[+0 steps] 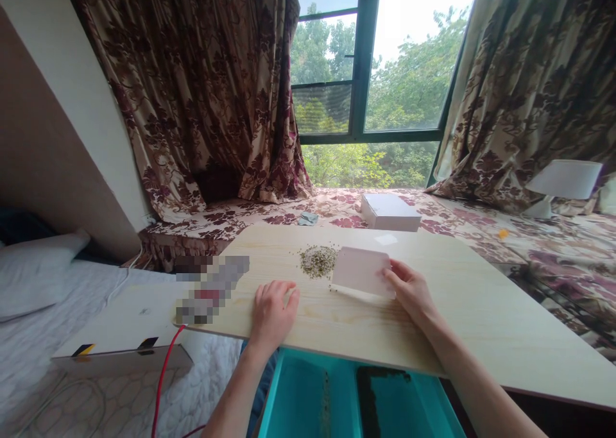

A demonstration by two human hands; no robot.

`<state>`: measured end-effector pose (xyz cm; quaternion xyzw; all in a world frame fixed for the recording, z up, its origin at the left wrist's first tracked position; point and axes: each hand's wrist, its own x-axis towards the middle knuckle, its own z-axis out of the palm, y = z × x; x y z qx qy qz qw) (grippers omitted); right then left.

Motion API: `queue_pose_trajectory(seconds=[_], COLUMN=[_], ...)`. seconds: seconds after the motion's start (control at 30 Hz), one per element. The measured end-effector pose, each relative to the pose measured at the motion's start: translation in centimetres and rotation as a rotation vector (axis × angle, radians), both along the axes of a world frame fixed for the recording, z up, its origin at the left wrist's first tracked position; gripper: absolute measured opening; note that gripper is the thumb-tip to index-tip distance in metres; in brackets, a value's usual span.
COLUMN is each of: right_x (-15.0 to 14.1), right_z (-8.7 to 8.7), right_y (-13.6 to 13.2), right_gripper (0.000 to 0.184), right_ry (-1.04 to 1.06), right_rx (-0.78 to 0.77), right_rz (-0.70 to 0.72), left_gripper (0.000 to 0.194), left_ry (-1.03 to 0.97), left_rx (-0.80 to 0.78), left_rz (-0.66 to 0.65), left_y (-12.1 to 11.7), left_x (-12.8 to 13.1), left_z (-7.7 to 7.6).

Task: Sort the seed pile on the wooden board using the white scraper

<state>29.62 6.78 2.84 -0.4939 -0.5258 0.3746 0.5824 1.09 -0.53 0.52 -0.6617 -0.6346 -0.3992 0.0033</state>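
A heap of small mixed green, pale and dark grains (317, 261) lies on the wooden tabletop (481, 310), with a few strays around it. My right hand (408, 285) grips a thin, pale translucent rectangular sheet (362, 270) by its right edge. The sheet's left edge borders the right side of the heap, tilted over the table. Nearer to me and left of the heap, my left hand (274, 310) rests on the tabletop with nothing in it, its thumb apart from the loosely bent fingers. Below the table's front edge is a teal two-compartment bin (353, 393); dark material lies in its right compartment, and a thin trail marks the left.
A white box (391, 212) sits on the patterned window ledge behind the table, near a small bluish cloth (307, 219). A white lamp (563, 180) stands far right. Left are a large flat carton (125, 322) on the bed and a red cable (163, 374); a blurred-out item lies on the table's left end.
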Motion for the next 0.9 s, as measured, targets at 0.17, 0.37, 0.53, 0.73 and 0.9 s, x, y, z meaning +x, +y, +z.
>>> queue_pose_trajectory(seconds=[0.17,0.37,0.53,0.73,0.9], right_x=[0.03,-0.25,-0.26,-0.38,-0.82], right_z=[0.28,0.58,0.43,0.27,0.13], right_y=[-0.24,-0.55,-0.43,-0.38,-0.42], right_gripper=[0.04,0.038,0.038,0.04,0.041], right_ry=[-0.002,-0.004,-0.034,-0.045,-0.055], right_rx=[-0.02,-0.046,-0.023,0.015,0.066], right_rz=[-0.028,-0.005,0.009,0.01,0.068], left_gripper=[0.02,0.021,0.021,0.02,0.02], left_ry=[0.007,0.015,0.011,0.009,0.012], left_rx=[-0.001,-0.007,-0.006,-0.001,0.009], left_rz=[0.004,0.007,-0.002,0.007,0.008], left_y=[0.03,0.06,0.04,0.04,0.08], left_x=[0.0,0.02,-0.01,-0.02,-0.02], left_z=[-0.03,-0.11,-0.06,-0.05,-0.08])
